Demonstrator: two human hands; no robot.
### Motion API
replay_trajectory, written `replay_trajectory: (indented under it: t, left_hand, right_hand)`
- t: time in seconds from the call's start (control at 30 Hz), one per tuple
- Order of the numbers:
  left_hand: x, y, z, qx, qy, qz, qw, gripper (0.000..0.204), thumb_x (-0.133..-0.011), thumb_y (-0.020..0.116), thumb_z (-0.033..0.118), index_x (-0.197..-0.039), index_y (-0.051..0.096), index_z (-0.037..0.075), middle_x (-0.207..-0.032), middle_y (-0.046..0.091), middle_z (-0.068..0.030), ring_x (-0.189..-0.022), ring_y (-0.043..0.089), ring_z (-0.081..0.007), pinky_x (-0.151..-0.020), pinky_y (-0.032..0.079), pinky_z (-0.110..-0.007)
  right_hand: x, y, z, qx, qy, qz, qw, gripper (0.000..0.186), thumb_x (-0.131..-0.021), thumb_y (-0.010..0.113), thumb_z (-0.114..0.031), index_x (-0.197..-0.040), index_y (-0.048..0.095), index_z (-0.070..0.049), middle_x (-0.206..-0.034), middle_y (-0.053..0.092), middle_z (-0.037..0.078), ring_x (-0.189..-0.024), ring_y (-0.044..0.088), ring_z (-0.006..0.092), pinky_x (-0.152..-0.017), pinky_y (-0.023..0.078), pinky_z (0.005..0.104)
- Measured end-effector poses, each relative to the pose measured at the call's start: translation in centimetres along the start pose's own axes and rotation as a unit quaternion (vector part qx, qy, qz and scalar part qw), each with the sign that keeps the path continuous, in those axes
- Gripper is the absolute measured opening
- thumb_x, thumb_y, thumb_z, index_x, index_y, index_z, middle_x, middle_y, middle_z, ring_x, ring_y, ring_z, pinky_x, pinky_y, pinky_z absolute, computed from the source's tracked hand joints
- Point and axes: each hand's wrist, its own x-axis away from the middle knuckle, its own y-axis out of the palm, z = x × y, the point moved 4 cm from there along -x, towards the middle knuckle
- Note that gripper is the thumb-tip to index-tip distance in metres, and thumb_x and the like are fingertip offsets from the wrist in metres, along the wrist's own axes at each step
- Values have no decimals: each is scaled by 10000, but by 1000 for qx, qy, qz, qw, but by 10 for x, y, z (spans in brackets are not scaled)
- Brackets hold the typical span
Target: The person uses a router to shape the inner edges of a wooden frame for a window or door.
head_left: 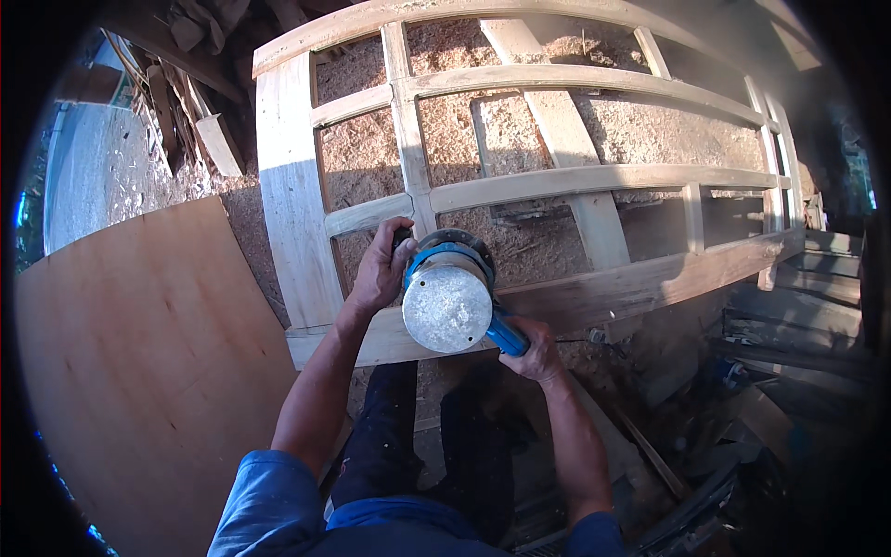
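Note:
Both my hands hold a blue hand-held power tool (447, 309) with a round grey metal cap; whether it is a router or a sander I cannot tell. My left hand (379, 269) is closed round a dark knob on its left side. On the lower right, my right hand (535, 353) wraps round the tool's blue handle. Beneath it, the tool is over the near left part of a large pale wooden frame (290, 186), where a rail and an upright meet. The tool's body hides its underside and the wood under it.
Wood shavings (455, 135) cover the ground below the frame. A brown plywood sheet (148, 353) lies at the left, with offcuts (218, 144) beyond it. Planks (826, 278) are stacked at the right. Dust hazes the far right.

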Motion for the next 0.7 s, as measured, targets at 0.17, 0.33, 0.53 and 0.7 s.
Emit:
replay_trajectory:
  t: [0.17, 0.33, 0.53, 0.7]
  left_hand:
    - [-3, -1, 0, -2, 3, 4, 1000, 288, -1003, 523, 193, -1258, 461, 75, -940, 534, -87, -835, 547, -180, -780, 469, -330]
    - [-7, -3, 0, -11, 18, 7, 1000, 284, -1004, 516, 182, -1259, 457, 72, -944, 536, -89, -837, 553, -175, -784, 471, -326]
    - [-10, -6, 8, -6, 5, -3, 1000, 293, -1007, 517, 192, -1261, 455, 60, -930, 535, -92, -841, 557, -180, -799, 469, -332]
    - [-17, -14, -2, -34, 15, -33, 999, 374, -1027, 477, 286, -1305, 445, 38, -976, 554, -124, -910, 573, -191, -855, 461, -344]
  right_hand:
    - [-3, -2, -1, -2, -10, 4, 1000, 393, -614, 727, -141, -976, 647, -9, -808, 669, 173, -740, 687, 337, -659, 535, 394]
    - [-7, -2, 1, 7, 6, -20, 1000, 417, -632, 733, -109, -1035, 658, -32, -906, 684, 179, -836, 685, 370, -718, 549, 410]
    - [-9, -1, 0, 12, 6, -15, 1000, 401, -633, 736, -114, -1018, 657, -35, -878, 684, 177, -821, 686, 370, -702, 549, 412]
    - [-9, -2, -1, 19, -5, -3, 1000, 399, -636, 739, -114, -1018, 657, -34, -865, 684, 175, -806, 690, 363, -697, 549, 409]
